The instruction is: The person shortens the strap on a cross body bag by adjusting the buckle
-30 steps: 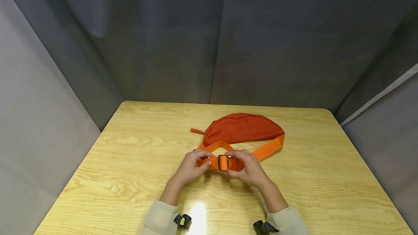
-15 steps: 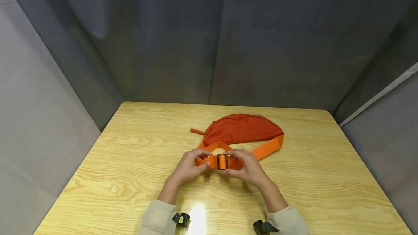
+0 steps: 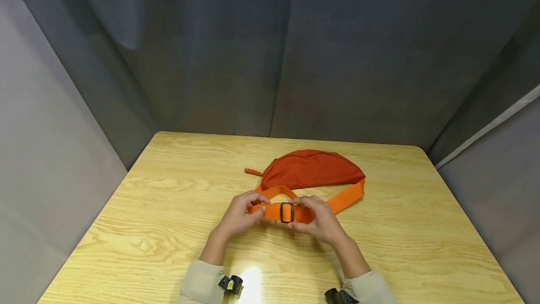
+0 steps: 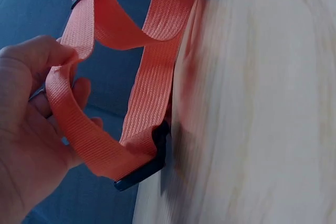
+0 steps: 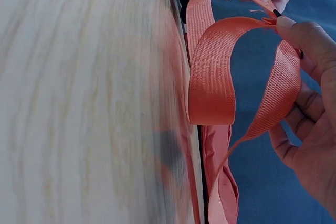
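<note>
A red waist bag [image 3: 310, 170] lies on the table with its orange webbing strap [image 3: 347, 196] looped toward me. My left hand [image 3: 239, 215] pinches the strap between thumb and fingers, left of a black slider buckle [image 3: 287, 212]. On the slider's right, my right hand [image 3: 318, 219] holds the strap, thumb below and fingers above. In the right wrist view, that thumb presses at the slider's edge, and a strap loop [image 5: 212, 77] hangs beside it. Another black buckle [image 4: 144, 174] sits at the strap's bend in the left wrist view, low by the table.
The pale wooden table [image 3: 147, 229] extends to both sides of the bag. A patterned cord pull [image 3: 253, 171] sticks out at the bag's left end. Dark curtains [image 3: 211, 60] stand behind the table, with a grey panel [image 3: 50, 130] on the left.
My left hand has shifted slightly left, so a bit more strap shows between it and the slider. My right hand keeps its hold, and the bag stays in place.
</note>
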The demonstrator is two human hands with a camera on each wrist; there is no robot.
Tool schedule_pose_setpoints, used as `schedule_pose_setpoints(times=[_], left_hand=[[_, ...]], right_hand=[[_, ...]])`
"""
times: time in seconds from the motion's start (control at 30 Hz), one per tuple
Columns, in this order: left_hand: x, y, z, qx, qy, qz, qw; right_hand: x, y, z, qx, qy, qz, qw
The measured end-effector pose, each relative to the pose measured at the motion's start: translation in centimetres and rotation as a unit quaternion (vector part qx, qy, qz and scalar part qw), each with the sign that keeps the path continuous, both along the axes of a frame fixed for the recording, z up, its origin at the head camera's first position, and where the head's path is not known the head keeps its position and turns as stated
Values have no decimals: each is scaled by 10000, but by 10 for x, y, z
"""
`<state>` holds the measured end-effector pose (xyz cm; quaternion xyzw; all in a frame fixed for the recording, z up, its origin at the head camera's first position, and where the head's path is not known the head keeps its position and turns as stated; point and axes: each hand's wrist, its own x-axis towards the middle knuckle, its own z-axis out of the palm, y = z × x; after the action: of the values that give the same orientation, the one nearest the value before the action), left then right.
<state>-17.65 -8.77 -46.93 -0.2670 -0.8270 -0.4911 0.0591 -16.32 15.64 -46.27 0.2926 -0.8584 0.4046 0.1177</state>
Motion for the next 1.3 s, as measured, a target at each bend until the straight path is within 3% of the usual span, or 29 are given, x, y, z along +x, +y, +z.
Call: schedule_pose_setpoints(times=[0.33, 0.47, 0.63, 0.83, 1.0, 1.17, 1.3], left_hand=[[0, 3, 0, -26, -90, 44, 9999], [4, 6, 3, -154, 115, 137, 9997], [9, 13, 6, -365, 371, -249, 9983], [10, 18, 3, -207, 248, -438, 9985], [11, 16, 2, -111, 302, -461, 9984], [11, 13, 1, 52, 338, -444, 9984], [11, 11, 1, 60, 318, -494, 9983]], right_hand=[[1, 2, 1, -46, 73, -42, 10000], [3, 2, 1, 21, 121, -13, 9999], [4, 0, 3, -33, 123, 190, 9997], [4, -2, 4, -45, -29, 385, 9992], [3, 3, 6, 83, -373, 364, 9986], [-3, 19, 7, 124, -1071, 137, 9941], [-4, 23, 16, -204, -1685, 442, 9845]])
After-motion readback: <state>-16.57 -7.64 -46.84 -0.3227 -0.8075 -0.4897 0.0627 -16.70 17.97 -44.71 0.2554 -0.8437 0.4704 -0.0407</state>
